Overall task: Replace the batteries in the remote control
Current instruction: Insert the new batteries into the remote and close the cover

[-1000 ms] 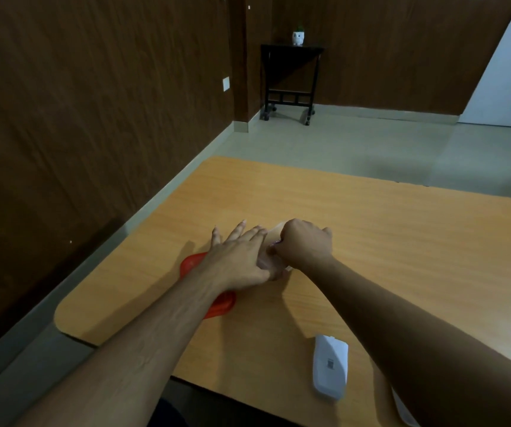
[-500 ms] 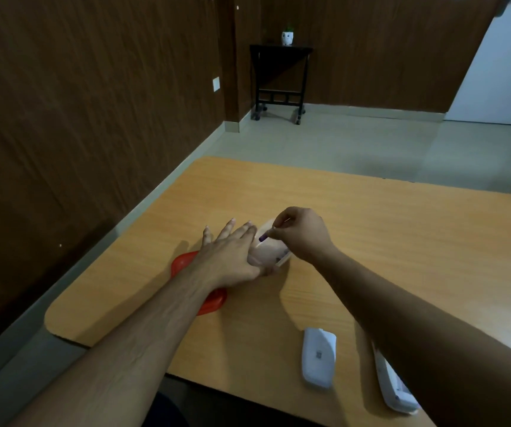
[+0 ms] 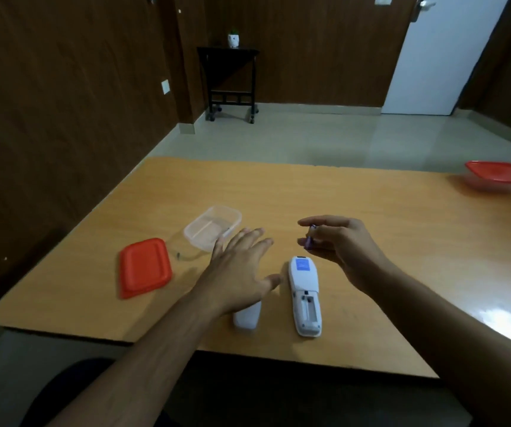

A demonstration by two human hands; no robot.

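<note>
Head view, wooden tabletop. The remote control lies face down near the front edge, long axis running away from the person, blue label at its far end. Its battery compartment is uncovered at the near end and looks empty, though the slot is small in the frame. The white battery cover lies just left of the remote, partly hidden under the left wrist.

Right hand is raised above the tabletop, beyond the remote's far end, thumb and fingers pinched on a small purple battery. Blur makes it hard to say whether one cell or two is held.

Left hand hovers just left of the remote, fingers spread and straight, gripping nothing; thumb tip close to the remote's left side, contact not determinable.

Clear plastic container, open, sits beyond the left hand. Red lid lies flat on the tabletop to the left of it, apart from it. A second container with a red lid stands at the far right edge.

Background: dark side table against the wood-panelled wall, small white pot on top; white door at right.
</note>
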